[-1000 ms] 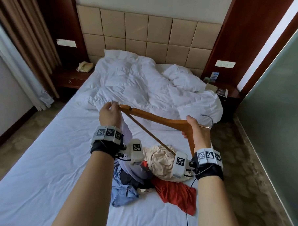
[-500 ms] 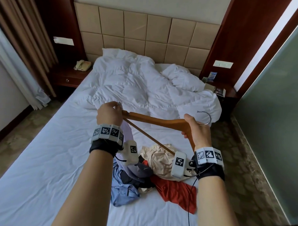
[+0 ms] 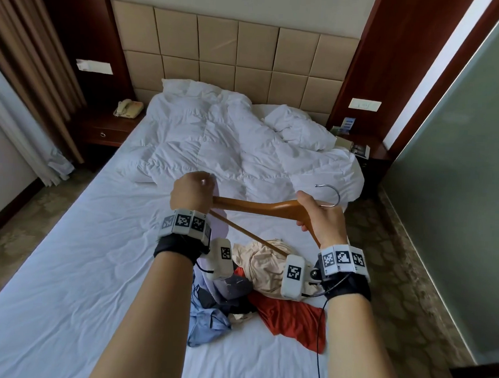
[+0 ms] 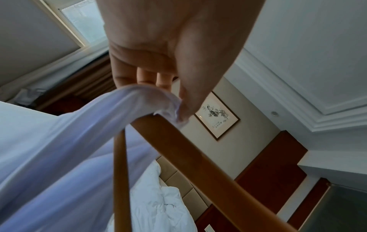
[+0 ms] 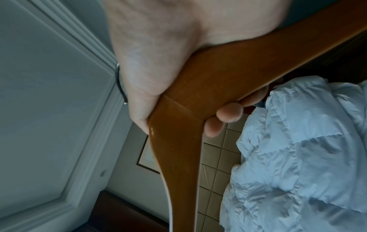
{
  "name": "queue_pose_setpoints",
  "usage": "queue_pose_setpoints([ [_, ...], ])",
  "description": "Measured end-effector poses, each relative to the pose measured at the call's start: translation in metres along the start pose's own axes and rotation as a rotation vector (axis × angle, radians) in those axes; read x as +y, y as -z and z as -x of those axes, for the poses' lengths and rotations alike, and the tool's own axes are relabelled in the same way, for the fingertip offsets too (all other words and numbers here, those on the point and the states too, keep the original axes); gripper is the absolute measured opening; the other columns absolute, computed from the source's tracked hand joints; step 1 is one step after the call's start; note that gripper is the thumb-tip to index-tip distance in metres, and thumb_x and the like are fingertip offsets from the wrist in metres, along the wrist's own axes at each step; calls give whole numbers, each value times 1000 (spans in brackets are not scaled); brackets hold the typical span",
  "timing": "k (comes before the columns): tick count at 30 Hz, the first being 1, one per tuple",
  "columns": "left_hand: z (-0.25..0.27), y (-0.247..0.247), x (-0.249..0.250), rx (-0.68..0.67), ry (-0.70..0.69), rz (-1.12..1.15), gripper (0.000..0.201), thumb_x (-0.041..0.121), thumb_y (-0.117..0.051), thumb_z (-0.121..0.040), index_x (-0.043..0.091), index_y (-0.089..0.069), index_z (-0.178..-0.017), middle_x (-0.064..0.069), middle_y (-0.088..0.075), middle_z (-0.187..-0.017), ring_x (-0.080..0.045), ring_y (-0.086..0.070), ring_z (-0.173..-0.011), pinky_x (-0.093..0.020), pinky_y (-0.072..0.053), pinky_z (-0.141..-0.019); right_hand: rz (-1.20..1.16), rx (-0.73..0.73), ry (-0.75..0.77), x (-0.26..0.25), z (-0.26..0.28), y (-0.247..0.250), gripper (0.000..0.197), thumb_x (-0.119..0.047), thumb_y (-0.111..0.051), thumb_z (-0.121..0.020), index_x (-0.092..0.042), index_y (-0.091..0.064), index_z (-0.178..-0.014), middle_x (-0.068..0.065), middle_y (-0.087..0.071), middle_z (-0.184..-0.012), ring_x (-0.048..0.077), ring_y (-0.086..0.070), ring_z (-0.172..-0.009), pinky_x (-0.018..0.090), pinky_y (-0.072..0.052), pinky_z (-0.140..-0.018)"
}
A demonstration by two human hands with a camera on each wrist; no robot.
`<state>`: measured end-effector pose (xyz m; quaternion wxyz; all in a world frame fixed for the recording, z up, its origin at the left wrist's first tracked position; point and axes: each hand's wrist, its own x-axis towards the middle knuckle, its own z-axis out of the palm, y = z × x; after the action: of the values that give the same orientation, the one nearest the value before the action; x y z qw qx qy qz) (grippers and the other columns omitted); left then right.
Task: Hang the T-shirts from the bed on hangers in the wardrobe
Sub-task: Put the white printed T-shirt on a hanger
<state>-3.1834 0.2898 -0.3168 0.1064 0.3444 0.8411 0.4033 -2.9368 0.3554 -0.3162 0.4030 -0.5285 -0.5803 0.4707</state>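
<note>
I hold a wooden hanger (image 3: 264, 209) level above the bed. My right hand (image 3: 318, 217) grips its middle (image 5: 190, 100), just under the metal hook (image 3: 332, 194). My left hand (image 3: 192, 192) pinches the edge of a pale lilac T-shirt (image 4: 65, 141) at the hanger's left tip (image 4: 158, 124); the cloth lies over that tip and hangs down below my wrist (image 3: 219, 230). Below my hands lies a pile of T-shirts on the sheet: beige (image 3: 263, 263), red (image 3: 292, 319), blue (image 3: 208, 324) and a dark one (image 3: 232, 288).
A crumpled white duvet (image 3: 244, 148) fills the head of the bed, against the padded headboard (image 3: 234, 54). A bedside table with a telephone (image 3: 127, 109) stands left, another table (image 3: 367, 149) right. A frosted glass wall (image 3: 456, 198) runs along the right beside a carpeted strip.
Both hands and the hanger have stayed at about the same place above the pile. The lilac cloth has been drawn over the hanger's left tip.
</note>
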Motion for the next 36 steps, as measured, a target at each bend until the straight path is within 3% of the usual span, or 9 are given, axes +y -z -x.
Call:
queue_pose_setpoints([
  [4, 4, -4, 7, -131, -24, -20, 20, 35, -58, -91, 27, -70, -78, 0, -60, -68, -24, -61, -72, -26, -37, -55, -31, -32, 13, 5, -1, -7, 38, -50, -74, -83, -15, -74, -71, 13, -72, -67, 28, -67, -61, 41, -54, -68],
  [10, 1, -5, 12, -178, -47, 6, 14, 20, -64, -79, 23, -78, -77, -4, -70, -77, -24, -66, -76, -33, -53, -68, -107, -139, -12, 6, -2, -12, 48, -59, -76, -74, -11, -73, -80, 10, -69, -67, 22, -62, -65, 33, -51, -66],
  [15, -4, -7, 28, -183, -130, 4, 16, 18, -62, -84, 14, -77, -79, -12, -70, -76, -25, -63, -81, -32, -47, -68, -42, -251, 40, -3, -11, -17, 27, -8, -82, -79, -4, -70, -103, 2, -69, -77, 9, -62, -64, 20, -50, -64],
  [18, -10, -10, 44, -205, -192, -34, 19, 21, -61, -85, 12, -74, -75, -13, -68, -73, -29, -64, -77, -32, -45, -63, -36, -255, 67, -12, -22, -24, 32, 4, -79, -76, -14, -70, -102, 3, -72, -89, 15, -67, -80, 31, -55, -79],
  [22, -16, -11, 71, -187, -271, -105, 22, 23, -60, -84, 8, -69, -72, -13, -64, -70, -31, -61, -71, -27, -34, -53, 5, -263, 135, -32, -34, -33, 35, 1, -77, -74, -23, -67, -98, 2, -68, -101, 20, -65, -89, 36, -53, -89],
  [27, -25, -2, 104, -196, -343, -110, 30, 22, -57, -89, 9, -59, -62, -8, -52, -64, -25, -48, -62, -26, -26, -47, 45, -266, 172, -60, -51, -25, 42, -17, -76, -66, -27, -66, -105, 0, -66, -112, 28, -67, -101, 40, -53, -96],
  [31, -32, 1, 127, -187, -395, -64, 41, 19, -58, -88, 13, -43, -50, -5, -40, -54, -24, -39, -56, -28, -22, -47, 15, -301, 212, -82, -62, -13, 39, 0, -74, -79, -18, -64, -111, 10, -66, -113, 21, -65, -90, 34, -57, -85],
  [33, -35, 0, 138, -180, -410, -48, 41, 20, -58, -88, 13, -45, -50, -6, -44, -54, -24, -41, -56, -27, -24, -47, 34, -337, 248, -92, -67, -6, 33, 6, -69, -83, -10, -66, -112, 6, -67, -99, 14, -64, -80, 27, -55, -76],
  [36, -33, 1, 157, -166, -458, -5, 46, 18, -58, -89, 16, -40, -45, -4, -42, -51, -21, -39, -50, -26, -22, -47, 91, -369, 266, -104, -70, 5, 26, 4, -65, -89, -8, -65, -112, 2, -68, -91, 10, -65, -75, 26, -56, -76],
])
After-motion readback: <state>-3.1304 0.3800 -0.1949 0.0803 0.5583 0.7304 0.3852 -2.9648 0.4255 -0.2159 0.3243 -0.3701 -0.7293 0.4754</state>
